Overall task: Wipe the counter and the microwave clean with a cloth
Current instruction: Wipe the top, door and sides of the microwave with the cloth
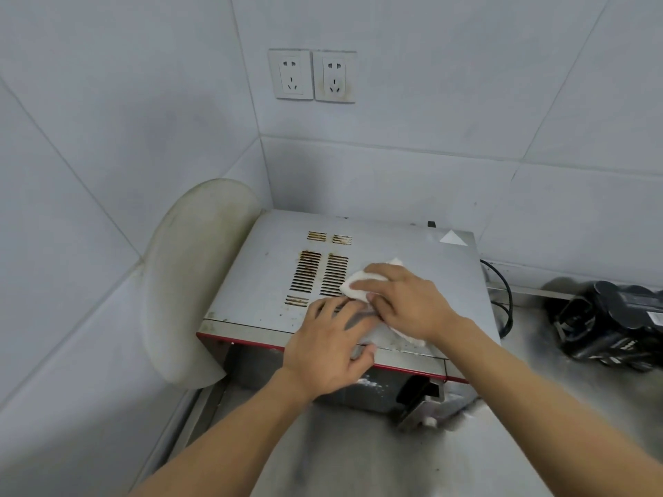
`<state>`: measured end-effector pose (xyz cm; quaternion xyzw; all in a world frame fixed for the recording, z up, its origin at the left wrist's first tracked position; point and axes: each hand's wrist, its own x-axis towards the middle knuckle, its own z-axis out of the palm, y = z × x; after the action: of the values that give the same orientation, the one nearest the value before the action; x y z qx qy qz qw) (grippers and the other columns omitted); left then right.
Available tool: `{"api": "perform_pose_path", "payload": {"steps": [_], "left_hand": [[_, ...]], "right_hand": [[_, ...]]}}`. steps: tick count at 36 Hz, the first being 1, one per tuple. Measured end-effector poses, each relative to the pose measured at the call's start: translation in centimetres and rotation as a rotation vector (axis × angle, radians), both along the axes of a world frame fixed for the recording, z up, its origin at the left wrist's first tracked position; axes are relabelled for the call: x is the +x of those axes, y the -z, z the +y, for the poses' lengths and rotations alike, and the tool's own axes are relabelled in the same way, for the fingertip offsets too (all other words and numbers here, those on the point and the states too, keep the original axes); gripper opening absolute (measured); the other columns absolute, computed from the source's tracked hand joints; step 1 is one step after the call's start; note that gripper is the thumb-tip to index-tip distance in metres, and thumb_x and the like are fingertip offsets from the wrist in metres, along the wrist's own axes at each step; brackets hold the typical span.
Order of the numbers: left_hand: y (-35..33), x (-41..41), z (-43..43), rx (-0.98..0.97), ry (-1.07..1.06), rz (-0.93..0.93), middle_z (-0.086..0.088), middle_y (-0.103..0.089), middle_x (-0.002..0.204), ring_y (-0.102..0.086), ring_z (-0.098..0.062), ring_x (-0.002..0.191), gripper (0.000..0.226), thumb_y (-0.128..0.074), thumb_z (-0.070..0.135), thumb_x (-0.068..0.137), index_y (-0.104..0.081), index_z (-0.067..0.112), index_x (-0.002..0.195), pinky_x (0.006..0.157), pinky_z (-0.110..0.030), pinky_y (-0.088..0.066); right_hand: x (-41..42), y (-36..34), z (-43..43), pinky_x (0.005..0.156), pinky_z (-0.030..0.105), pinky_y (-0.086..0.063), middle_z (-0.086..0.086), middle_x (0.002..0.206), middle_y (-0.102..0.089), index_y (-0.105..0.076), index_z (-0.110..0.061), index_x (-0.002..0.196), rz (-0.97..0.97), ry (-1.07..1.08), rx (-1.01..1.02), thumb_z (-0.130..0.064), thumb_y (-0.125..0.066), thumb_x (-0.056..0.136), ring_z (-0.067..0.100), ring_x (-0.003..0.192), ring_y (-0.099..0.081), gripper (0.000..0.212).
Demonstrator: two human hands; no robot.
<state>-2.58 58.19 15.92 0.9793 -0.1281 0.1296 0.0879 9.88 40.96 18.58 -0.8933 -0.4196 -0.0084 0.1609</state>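
– Right grip (401, 303) first: what has it got?
– It lies on top of the white cloth (358, 281). Its fingers are bent over the wad and its thumb is tucked against the near edge, pressing the cloth down on the microwave (412, 245).
– How much of the cloth shows?
– Two bits. One bunch pokes out past the fingertips on the far left side, touching the long vent slots (319, 274). A thinner strip trails out under the wrist towards the near edge of the lid.
– And the left grip (330, 338)?
– Spread flat, holding nothing. The palm rests on the microwave's top near the front, just left of the right hand. The fingers point towards the vents and the thumb hangs over the front lip, above the red trim. Its fingertips come close to the cloth, but I cannot tell if they touch it.
– Where does the microwave stand?
– On the steel tabletop (358, 460), pushed into the far left corner of the tiled walls. A pale round board (190, 274) leans against the left wall, touching the microwave's side.
– Anything else?
– A white triangle sticker (454, 239) sits at the far right corner of the lid. A black cable (504, 299) runs down beside the right side, and a black boxy object (617, 324) lies farther right on the tabletop. Two wall sockets (312, 75) are above.
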Motion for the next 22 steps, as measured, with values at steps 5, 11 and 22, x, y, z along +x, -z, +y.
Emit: {"api": "perform_pose_path", "payload": {"steps": [5,11,22], "left_hand": [[0.0,0.1,0.0,0.054,-0.022,0.028,0.002,-0.055,0.144,-0.047,-0.022,0.130,0.048,-0.043,0.055,0.100,-0.054,0.033,0.142,0.109,-0.046,-0.042],[0.0,0.0,0.1,0.050,-0.019,0.027,0.003,-0.055,0.142,-0.048,-0.021,0.129,0.046,-0.042,0.056,0.100,-0.051,0.035,0.141,0.109,-0.046,-0.041],[0.0,0.0,0.1,0.086,-0.036,0.077,0.004,-0.048,0.152,-0.041,-0.021,0.136,0.051,-0.034,0.060,0.101,-0.045,0.038,0.145,0.113,-0.047,-0.036]], "right_hand": [[2.1,-0.3,2.5,0.088,0.043,-0.053,-0.007,0.147,-0.048,-0.060,-0.043,0.136,0.035,0.244,0.056,-0.030,-0.046,0.103,0.023,0.129,-0.051,0.038],[0.1,-0.1,0.7,0.089,0.044,-0.055,-0.007,0.150,-0.045,-0.058,-0.044,0.138,0.031,0.152,0.013,-0.030,-0.046,0.103,0.020,0.133,-0.048,0.039],[0.4,0.3,-2.1,0.089,0.045,-0.052,-0.006,0.145,-0.049,-0.060,-0.041,0.136,0.043,0.447,0.073,-0.030,-0.049,0.103,0.025,0.129,-0.049,0.036]]}}
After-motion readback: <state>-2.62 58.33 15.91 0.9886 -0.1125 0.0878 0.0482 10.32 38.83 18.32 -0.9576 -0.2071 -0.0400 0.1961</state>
